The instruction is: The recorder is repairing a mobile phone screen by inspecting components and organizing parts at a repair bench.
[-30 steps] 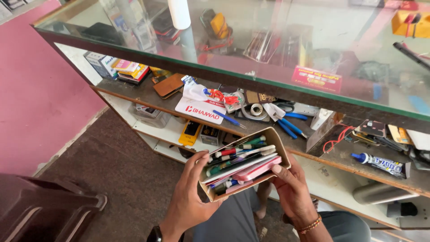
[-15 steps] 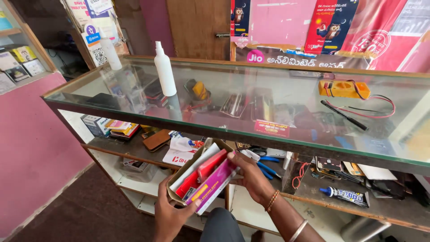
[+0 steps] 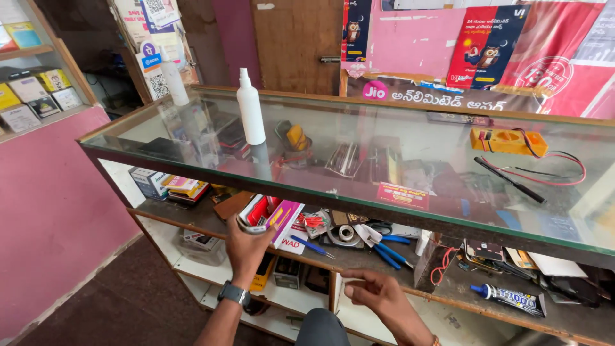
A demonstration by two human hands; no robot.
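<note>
My left hand (image 3: 246, 247), with a dark watch on its wrist, is shut on a small open box (image 3: 264, 216) stuffed with red, pink and white flat packets and pens. It holds the box up at the front edge of the glass counter (image 3: 359, 154), just under the glass top. My right hand (image 3: 378, 293) hovers lower and to the right with its fingers apart and nothing in it. It is above the edge of the wooden shelf (image 3: 359, 259), near blue-handled pliers (image 3: 387, 250).
On the glass top stand a white spray bottle (image 3: 250, 109), a yellow multimeter (image 3: 507, 141) with red and black leads, and a black probe (image 3: 509, 179). The shelf holds a glue tube (image 3: 512, 300), tape rolls, small boxes and cables. A pink wall lies to the left.
The view has tilted up from the shelf to the counter top. My right hand let go of the box and dropped to the right. My left hand alone lifted the box toward the glass edge.
</note>
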